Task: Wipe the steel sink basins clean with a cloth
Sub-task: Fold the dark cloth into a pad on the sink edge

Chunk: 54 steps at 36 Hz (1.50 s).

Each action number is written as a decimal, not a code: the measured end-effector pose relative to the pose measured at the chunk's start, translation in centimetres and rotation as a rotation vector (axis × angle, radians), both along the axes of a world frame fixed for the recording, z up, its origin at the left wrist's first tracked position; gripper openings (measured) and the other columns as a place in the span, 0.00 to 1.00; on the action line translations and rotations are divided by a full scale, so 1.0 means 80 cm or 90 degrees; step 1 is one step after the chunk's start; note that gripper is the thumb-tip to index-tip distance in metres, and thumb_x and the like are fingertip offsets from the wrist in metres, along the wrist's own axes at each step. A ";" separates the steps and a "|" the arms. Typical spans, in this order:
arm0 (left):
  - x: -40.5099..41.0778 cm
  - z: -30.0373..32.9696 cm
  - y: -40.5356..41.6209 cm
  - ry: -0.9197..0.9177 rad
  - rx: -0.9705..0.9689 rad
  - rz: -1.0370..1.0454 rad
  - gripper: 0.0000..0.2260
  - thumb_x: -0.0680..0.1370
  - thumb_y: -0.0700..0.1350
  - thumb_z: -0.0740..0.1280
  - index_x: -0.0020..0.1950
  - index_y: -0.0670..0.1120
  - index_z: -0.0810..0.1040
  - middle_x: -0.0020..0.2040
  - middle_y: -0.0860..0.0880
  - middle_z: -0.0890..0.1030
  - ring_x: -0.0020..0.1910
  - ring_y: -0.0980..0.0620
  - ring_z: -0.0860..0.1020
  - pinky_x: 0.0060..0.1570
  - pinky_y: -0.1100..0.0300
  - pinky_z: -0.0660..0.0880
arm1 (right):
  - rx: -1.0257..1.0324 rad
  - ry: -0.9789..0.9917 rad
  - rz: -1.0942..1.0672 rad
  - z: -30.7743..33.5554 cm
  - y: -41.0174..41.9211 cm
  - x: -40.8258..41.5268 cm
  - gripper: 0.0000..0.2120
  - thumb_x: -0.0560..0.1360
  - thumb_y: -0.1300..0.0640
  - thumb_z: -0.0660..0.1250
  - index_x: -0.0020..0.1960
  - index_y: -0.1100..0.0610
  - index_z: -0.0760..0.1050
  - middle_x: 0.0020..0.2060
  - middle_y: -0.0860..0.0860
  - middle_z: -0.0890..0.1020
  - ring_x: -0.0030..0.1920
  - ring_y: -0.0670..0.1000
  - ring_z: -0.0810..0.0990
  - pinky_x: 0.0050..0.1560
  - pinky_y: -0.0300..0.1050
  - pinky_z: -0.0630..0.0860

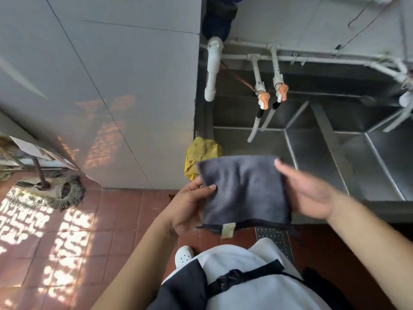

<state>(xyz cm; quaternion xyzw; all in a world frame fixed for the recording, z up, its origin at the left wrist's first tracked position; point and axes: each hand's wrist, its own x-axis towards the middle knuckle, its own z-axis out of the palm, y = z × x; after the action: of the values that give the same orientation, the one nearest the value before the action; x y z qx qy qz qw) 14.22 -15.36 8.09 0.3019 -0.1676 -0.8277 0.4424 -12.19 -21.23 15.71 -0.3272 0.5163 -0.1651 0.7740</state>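
Observation:
A folded grey cloth (243, 189) with a small white tag on its near edge is held flat between both hands, just in front of the steel sink. My left hand (190, 209) pinches its left edge with thumb on top. My right hand (306, 191) grips the right edge, fingers under the cloth. The steel sink basins (380, 171) lie beyond and to the right, split by a steel divider (330, 139). Two taps with orange handles (271, 97) hang over the left basin.
A yellow rag (201, 153) hangs at the sink's left corner. A white pipe (212, 72) runs down the grey wall. A mop head (49, 193) lies on the red tiled floor at left. A perforated floor drain (276, 238) sits under the sink front.

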 end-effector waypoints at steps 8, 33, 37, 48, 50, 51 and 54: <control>0.040 -0.056 0.007 -0.215 0.113 -0.081 0.20 0.82 0.35 0.60 0.69 0.54 0.77 0.64 0.43 0.80 0.60 0.40 0.80 0.56 0.43 0.79 | 0.066 0.074 -0.047 -0.092 0.034 0.009 0.22 0.81 0.42 0.59 0.69 0.52 0.74 0.63 0.58 0.81 0.64 0.60 0.79 0.68 0.67 0.69; -0.042 0.050 -0.018 -0.418 -0.185 -0.250 0.49 0.65 0.47 0.67 0.81 0.62 0.46 0.82 0.53 0.47 0.81 0.50 0.46 0.77 0.38 0.55 | -0.118 -0.071 -0.279 -0.066 0.035 0.121 0.18 0.77 0.51 0.67 0.66 0.50 0.76 0.62 0.54 0.82 0.65 0.57 0.79 0.66 0.62 0.70; -0.027 0.034 -0.019 -0.382 -0.215 -0.284 0.38 0.67 0.47 0.71 0.75 0.67 0.64 0.79 0.51 0.63 0.77 0.53 0.63 0.73 0.48 0.65 | -0.063 -0.035 -0.303 -0.069 0.031 0.099 0.18 0.81 0.49 0.61 0.68 0.54 0.75 0.59 0.53 0.83 0.59 0.57 0.81 0.47 0.53 0.80; -0.048 -0.016 -0.072 -0.307 -0.039 -0.198 0.32 0.70 0.40 0.79 0.72 0.46 0.71 0.65 0.39 0.79 0.61 0.39 0.81 0.63 0.43 0.76 | 0.042 -0.211 -0.308 -0.082 -0.018 0.009 0.25 0.82 0.43 0.56 0.71 0.57 0.72 0.66 0.58 0.78 0.66 0.59 0.78 0.65 0.60 0.71; -0.074 -0.029 -0.075 -0.332 -0.007 -0.173 0.27 0.71 0.34 0.76 0.68 0.40 0.74 0.63 0.35 0.79 0.58 0.35 0.81 0.61 0.39 0.77 | 0.068 -0.182 -0.327 -0.097 -0.028 -0.006 0.24 0.82 0.43 0.56 0.69 0.58 0.74 0.63 0.58 0.81 0.62 0.58 0.81 0.60 0.58 0.73; -0.087 -0.036 -0.075 -0.351 0.009 -0.162 0.26 0.71 0.32 0.76 0.67 0.38 0.74 0.62 0.35 0.79 0.56 0.35 0.82 0.58 0.40 0.79 | 0.083 -0.173 -0.338 -0.105 -0.032 -0.014 0.23 0.82 0.44 0.57 0.67 0.59 0.75 0.61 0.58 0.82 0.60 0.57 0.82 0.59 0.57 0.74; -0.119 -0.053 -0.075 -0.358 0.061 -0.154 0.25 0.71 0.31 0.76 0.66 0.37 0.74 0.61 0.37 0.81 0.54 0.38 0.83 0.50 0.47 0.82 | 0.140 -0.145 -0.345 -0.131 -0.039 -0.043 0.23 0.82 0.44 0.57 0.64 0.59 0.77 0.60 0.58 0.83 0.58 0.57 0.83 0.58 0.56 0.75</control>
<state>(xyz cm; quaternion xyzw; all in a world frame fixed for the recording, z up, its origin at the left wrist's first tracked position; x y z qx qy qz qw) 4.71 -21.38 3.88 0.5172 -0.2787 -0.7656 0.2621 -15.64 -24.32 5.25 -0.0713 0.5093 -0.3443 0.7855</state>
